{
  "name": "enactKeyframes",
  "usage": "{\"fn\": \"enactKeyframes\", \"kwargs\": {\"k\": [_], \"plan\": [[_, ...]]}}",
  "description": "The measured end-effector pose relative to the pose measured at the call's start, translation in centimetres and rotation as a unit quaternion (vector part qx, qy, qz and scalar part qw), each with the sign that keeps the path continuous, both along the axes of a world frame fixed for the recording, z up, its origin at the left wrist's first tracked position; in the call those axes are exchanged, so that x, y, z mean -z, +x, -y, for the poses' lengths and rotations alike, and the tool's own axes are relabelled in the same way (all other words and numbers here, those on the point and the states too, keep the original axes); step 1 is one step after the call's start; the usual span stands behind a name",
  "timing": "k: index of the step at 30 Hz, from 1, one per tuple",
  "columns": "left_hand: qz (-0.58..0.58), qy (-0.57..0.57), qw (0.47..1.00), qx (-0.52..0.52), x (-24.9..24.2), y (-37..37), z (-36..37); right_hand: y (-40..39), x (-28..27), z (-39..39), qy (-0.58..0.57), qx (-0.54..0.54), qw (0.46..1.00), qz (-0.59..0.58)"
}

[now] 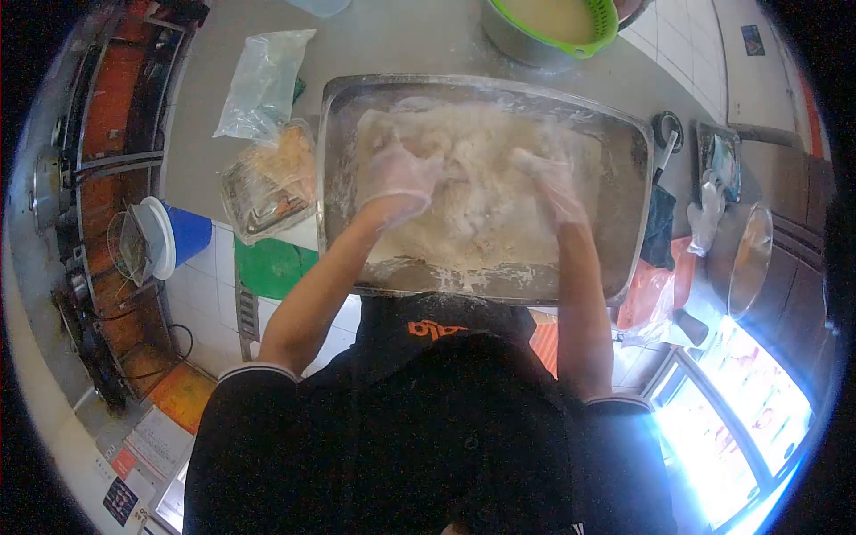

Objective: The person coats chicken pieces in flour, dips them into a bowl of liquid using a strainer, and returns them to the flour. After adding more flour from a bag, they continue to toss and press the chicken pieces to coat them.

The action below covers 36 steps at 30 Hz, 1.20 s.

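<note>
A large metal tray (631, 227) lies on the grey counter with a thick spread of pale flour (473, 209) in it. My left hand (401, 174), in a clear thin glove, is in the flour at the tray's left side. Opposite it, toward the right side, my right hand (551, 178) wears the same kind of glove and also touches the flour. Both hands are smeared by motion and dusted over, so their fingers and anything between them cannot be made out. Lumps in the flour between the hands are blurred.
Left of the tray are a clear plastic bag (263, 85) and a clear container (267, 192) with crumbs. A green strainer (575, 45) sits over a metal pot behind. Right are a dark cloth (658, 227), a red container (655, 285) and a metal bowl (751, 259).
</note>
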<state>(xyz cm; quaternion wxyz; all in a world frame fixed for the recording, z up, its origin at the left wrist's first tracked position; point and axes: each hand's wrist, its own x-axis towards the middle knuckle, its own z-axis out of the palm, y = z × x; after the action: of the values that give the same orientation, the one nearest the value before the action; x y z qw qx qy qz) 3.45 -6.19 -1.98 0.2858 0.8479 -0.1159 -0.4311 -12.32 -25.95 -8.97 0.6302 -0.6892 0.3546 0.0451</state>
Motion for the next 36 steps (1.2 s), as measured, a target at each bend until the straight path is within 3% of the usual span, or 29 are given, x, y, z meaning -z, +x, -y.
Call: {"fn": "enactKeyframes", "kwargs": {"k": [1,3,4,6,8,10,11,13,15,17,19,21,23,26,28,29,31,33,34,35,36], "plan": [[0.058,-0.042,0.997,0.014,3.6,-0.5,-0.5,1.8,-1.8,-1.0,0.04,0.03,0.997,-0.055],[-0.011,-0.182,0.982,-0.04,8.3,-0.9,-0.1,3.6,1.5,-2.9,0.047,0.035,0.998,0.021],[-0.139,-0.273,0.946,-0.108,9.8,-1.5,0.9,4.3,3.3,-3.6,0.052,0.038,0.996,0.057],[-0.274,-0.293,0.898,-0.181,10.2,-1.9,2.0,5.5,4.6,-4.3,0.22,0.073,0.973,0.006],[-0.274,-0.217,0.916,-0.196,10.0,-0.6,2.9,6.1,4.2,-3.4,0.255,0.09,0.961,0.049],[-0.263,-0.207,0.916,-0.222,11.0,0.6,1.3,4.5,-0.4,-3.4,0.182,0.103,0.964,0.163],[-0.258,-0.219,0.911,-0.237,11.6,0.7,0.0,4.1,-2.3,-3.2,0.258,0.133,0.946,0.142],[-0.157,-0.317,0.925,-0.136,8.1,0.6,-1.2,3.5,-5.0,-2.3,0.395,0.194,0.892,0.104],[-0.059,-0.334,0.938,-0.066,7.9,1.2,-2.0,0.5,-4.0,0.0,0.154,0.041,0.987,0.038],[-0.003,-0.27,0.961,-0.061,10.6,2.1,-2.6,-0.5,-1.4,0.7,0.041,-0.027,0.999,-0.008],[-0.032,-0.214,0.971,-0.101,11.4,1.2,-1.7,-0.3,3.1,0.3,0.069,0.01,0.997,-0.032],[-0.104,-0.163,0.967,-0.164,11.6,-1.2,1.0,1.1,7.3,-3.7,0.126,0.04,0.991,0.017],[-0.181,-0.103,0.952,-0.226,11.6,-3.4,1.8,1.6,7.1,-6.5,0.164,0.047,0.985,0.039],[-0.391,-0.304,0.836,-0.236,9.8,-2.0,1.1,1.6,2.9,-6.4,0.205,0.043,0.975,0.071],[-0.164,-0.169,0.969,-0.07,8.5,-0.7,1.2,0.9,1.9,-6.2,0.279,0.085,0.951,0.104],[-0.047,-0.088,0.995,0.019,8.0,-0.6,0.9,0.2,0.9,-6.6,0.313,0.148,0.935,0.076],[-0.089,-0.203,0.973,-0.069,6.3,-2.4,-0.8,0.6,-3.4,-6.8,0.367,0.272,0.889,0.028],[-0.142,-0.215,0.962,-0.09,4.5,-2.2,-1.2,-1.2,-2.1,-5.4,0.367,0.2,0.905,0.075],[-0.174,-0.169,0.968,-0.072,3.3,-1.2,-1.5,-2.5,-1.0,-4.3,0.365,0.161,0.912,0.097],[-0.198,-0.159,0.965,-0.064,3.5,-0.9,-2.1,-4.1,1.4,-3.1,0.208,0.032,0.978,0.014],[-0.221,-0.149,0.962,-0.057,3.8,-0.6,-2.7,-5.8,4.7,-2.0,0.04,-0.1,0.992,-0.068]]}}
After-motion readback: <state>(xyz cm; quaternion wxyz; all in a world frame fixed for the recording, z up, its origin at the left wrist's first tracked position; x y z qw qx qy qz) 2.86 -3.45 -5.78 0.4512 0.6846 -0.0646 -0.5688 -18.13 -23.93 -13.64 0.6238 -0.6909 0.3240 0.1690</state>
